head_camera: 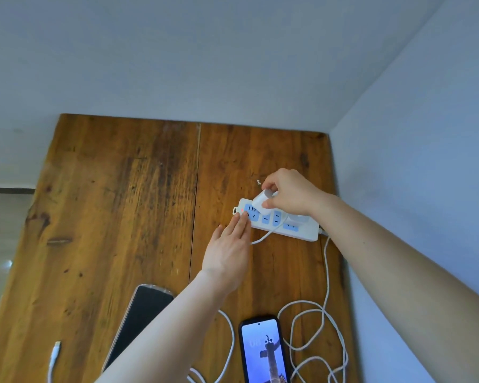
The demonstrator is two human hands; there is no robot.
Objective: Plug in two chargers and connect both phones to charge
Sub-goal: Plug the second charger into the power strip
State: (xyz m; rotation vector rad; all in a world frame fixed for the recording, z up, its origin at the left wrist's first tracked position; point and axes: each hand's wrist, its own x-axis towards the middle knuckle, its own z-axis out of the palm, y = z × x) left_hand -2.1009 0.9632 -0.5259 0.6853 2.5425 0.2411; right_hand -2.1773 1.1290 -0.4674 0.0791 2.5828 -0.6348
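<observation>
A white power strip (306, 233) with blue sockets and a red light lies on the wooden table (116, 189) near the right wall. My right hand (291, 193) grips a white charger (262, 201), tilted over the strip's left sockets. Another white charger (297, 218) sits in a socket further right, partly hidden by my wrist. My left hand (227, 252) lies flat, fingertips pressing the strip's left end. A phone with a lit screen (263, 352) lies at the front, a dark-screened phone (141, 319) to its left under my forearm.
White cables (327, 322) loop across the front right of the table, one running up to the strip. A loose cable end with a connector (56, 348) lies at the front left. Grey walls close in behind and along the right side.
</observation>
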